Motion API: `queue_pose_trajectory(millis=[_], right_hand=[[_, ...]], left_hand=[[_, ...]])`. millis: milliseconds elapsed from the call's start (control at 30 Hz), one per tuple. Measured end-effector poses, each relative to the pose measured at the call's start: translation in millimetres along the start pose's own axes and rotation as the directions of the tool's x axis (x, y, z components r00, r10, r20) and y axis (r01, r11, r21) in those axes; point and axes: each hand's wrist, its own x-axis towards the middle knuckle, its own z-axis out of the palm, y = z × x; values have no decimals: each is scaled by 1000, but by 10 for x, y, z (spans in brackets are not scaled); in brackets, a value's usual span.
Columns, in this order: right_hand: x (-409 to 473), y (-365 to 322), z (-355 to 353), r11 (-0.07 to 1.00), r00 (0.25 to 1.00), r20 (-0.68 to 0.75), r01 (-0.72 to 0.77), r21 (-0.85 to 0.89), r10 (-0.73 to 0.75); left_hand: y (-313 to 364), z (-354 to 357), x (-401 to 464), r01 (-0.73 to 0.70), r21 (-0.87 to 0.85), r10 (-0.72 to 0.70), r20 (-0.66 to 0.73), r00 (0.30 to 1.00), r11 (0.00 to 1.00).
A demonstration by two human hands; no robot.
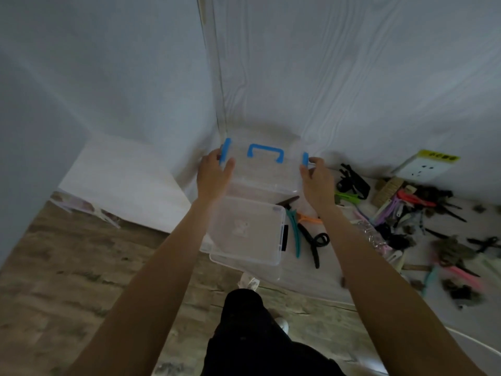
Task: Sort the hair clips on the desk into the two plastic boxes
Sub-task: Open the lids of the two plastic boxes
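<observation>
Clear lidded box [264,172] between both gripping hands [214,173]

The scene was dim, with a cool bluish cast. Motion blur softened the floor [67,267] and the scattered hair clips [423,221]. Wide-angle distortion bent the edges.

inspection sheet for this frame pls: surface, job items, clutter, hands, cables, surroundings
Surface: white desk, corner against the wall.
Job's things: lidded box with blue handle; open clear box nearer the person; hair clips scattered to the right, none seen in the open box.
Clutter: white socket block by the wall.
Grippers: left hand and right hand grip the lidded box's sides at the blue latches.
Cables: nothing seen.
Surroundings: white walls, wood-pattern floor.
</observation>
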Motion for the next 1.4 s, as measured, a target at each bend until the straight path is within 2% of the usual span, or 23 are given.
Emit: queue_pose_trajectory(millis=[100, 167, 233, 300, 367, 400, 500, 567, 633, 733, 800, 867, 900, 967, 1033, 1067, 1167, 1333, 1400], right_hand=[[46, 113, -50, 996, 996, 34, -79, 40, 77], [34, 179, -102, 997, 996, 57, -73, -34, 75], [-22, 201, -140, 978, 989, 30, 149, -147, -146], [-135, 213, -142, 844, 883, 156, 470, -259, -443], [-190, 259, -89, 708, 774, 297, 632, -315, -559], [-203, 251, -78, 699, 763, 334, 643, -312, -553], [-185, 171, -96, 698, 745, 336, 663, -271, -577], [-166, 65, -164, 771, 773, 309, 617, -160, -554], [-134, -51, -263, 852, 827, 251, 523, -17, -503], [-30, -255, -407, 887, 887, 88, 440, 144, -454], [73, -380, -468, 903, 925, 3, 372, 214, -381], [201, -480, -478, 909, 929, -46, 369, 194, -367], [268, -523, -459, 911, 926, -44, 378, 163, -376], [391, -571, -360, 913, 919, -32, 394, 105, -393], [486, -567, -224, 927, 931, -36, 365, 90, -364], [510, -553, -165, 935, 939, -51, 343, 88, -340], [463, -474, -85, 951, 953, -80, 299, 84, -293], [105, -155, -272, 940, 927, -172, 341, 26, -332], [-112, 126, -369, 947, 930, -176, 320, -41, -322]], left_hand=[[-14, 27, 59, -9, -13, 9, -22, 1000, 1000], [-29, 50, 79, -3, -17, 2, -18, 1000, 1000], [-37, 61, 122, 4, -1, -4, -15, 1000, 1000], [-55, 54, 163, 55, -9, -56, -26, 998, 998], [-80, 41, 178, 81, -24, -82, -23, 996, 996], [-83, 28, 158, 66, -23, -67, -18, 998, 998], [-34, -50, -11, -69, -53, 66, -65, 996, 996], [-36, -87, -159, -142, -108, 137, -52, 989, 984], [-85, -97, -248, -161, -136, 160, -17, 987, 977], [-130, -124, -273, -86, -160, 94, 44, 995, 983], [-174, -130, -250, -119, -44, 123, 110, 986, 992], [-234, -140, -248, -279, 123, 265, 115, 957, 952], [-251, -141, -244, -384, 159, 367, 127, 922, 910], [-268, -145, -228, -561, 134, 528, 218, 821, 817], [-229, -173, -221, -644, 124, 579, 334, 743, 755], [-230, -183, -201, -664, 139, 593, 345, 728, 735], [-303, -195, -145, -672, 249, 615, 274, 739, 697], [-322, -155, -177, -552, 354, 490, 256, 833, 755], [-152, -137, -297, -582, 322, 531, 237, 813, 747]])
